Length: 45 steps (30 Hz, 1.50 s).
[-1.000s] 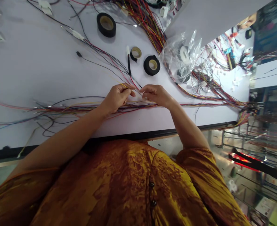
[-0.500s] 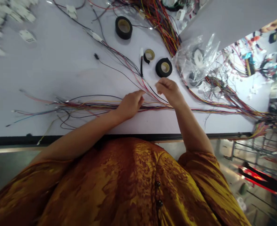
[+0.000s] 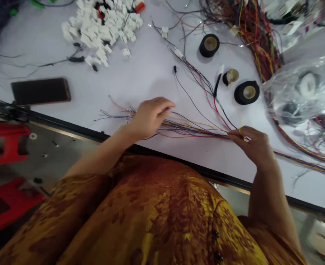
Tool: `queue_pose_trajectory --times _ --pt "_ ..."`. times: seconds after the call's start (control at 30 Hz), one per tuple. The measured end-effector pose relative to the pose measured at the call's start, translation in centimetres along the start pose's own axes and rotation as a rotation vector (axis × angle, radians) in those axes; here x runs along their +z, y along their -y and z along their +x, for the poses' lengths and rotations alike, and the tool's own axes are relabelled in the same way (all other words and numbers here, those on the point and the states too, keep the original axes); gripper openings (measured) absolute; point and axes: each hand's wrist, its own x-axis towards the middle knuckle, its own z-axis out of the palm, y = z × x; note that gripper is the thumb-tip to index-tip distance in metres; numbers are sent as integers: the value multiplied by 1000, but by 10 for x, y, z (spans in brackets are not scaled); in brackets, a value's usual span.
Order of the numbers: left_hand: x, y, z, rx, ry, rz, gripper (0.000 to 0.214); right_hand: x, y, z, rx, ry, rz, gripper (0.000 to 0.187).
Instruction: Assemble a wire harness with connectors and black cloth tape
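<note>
A long bundle of thin coloured wires (image 3: 190, 129) runs along the table's near side. My right hand (image 3: 252, 143) pinches this bundle between thumb and fingers, close to where red and black branch wires join it. Over the bundle's left part, my left hand (image 3: 153, 116) is curled, fingers together and thumb close to them; anything in its grip is hidden. Loose wire ends (image 3: 114, 116) fan out left of it. Behind the bundle lies a thin dark wire with a small black connector (image 3: 175, 69). A branch with a white connector (image 3: 178, 52) stretches toward the back.
Black tape rolls (image 3: 209, 45) (image 3: 246, 92) and a smaller roll (image 3: 231, 76) lie behind my right hand. White connectors (image 3: 96, 31) are heaped at the back left, with a phone (image 3: 41, 91) nearer. A clear plastic bag (image 3: 286, 88) and thick wire bundles (image 3: 261, 48) occupy the right.
The view has swung left, bringing the phone and connector heap into sight. My left hand has moved left along the bundle; my right hand has come down and closed on the wires.
</note>
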Motion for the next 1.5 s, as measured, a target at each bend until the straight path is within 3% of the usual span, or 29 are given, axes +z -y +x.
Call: queue_pose_trajectory --times 0.07,0.13,0.2,0.3,0.6,0.9,1.13,1.3,1.5 --pt "-30 24 -19 -52 62 38 28 5 -6 -4 -48 12 -161 18" --pt "-47 45 -33 -89 168 118 29 11 -10 -3 -47 -5 -262 19" --pt "-52 59 -41 -119 251 206 31 16 -13 -1 -39 -39 -241 19" --pt "-50 69 -42 -139 271 290 34 20 -15 4 -48 -91 -150 14" --pt "-49 76 -15 -45 385 416 32 19 -9 -4 -21 -103 -132 11" --pt "-55 83 -10 -17 489 448 33 25 -9 -11 -44 -109 -103 11" --pt "-55 61 1 -24 656 595 33 25 -1 -13 -6 -126 -61 7" --pt "-51 70 -1 -95 555 572 26 18 -3 -18 -47 -41 -62 13" --pt "-38 81 -8 -65 438 517 32 20 0 -21 -85 -52 -52 14"
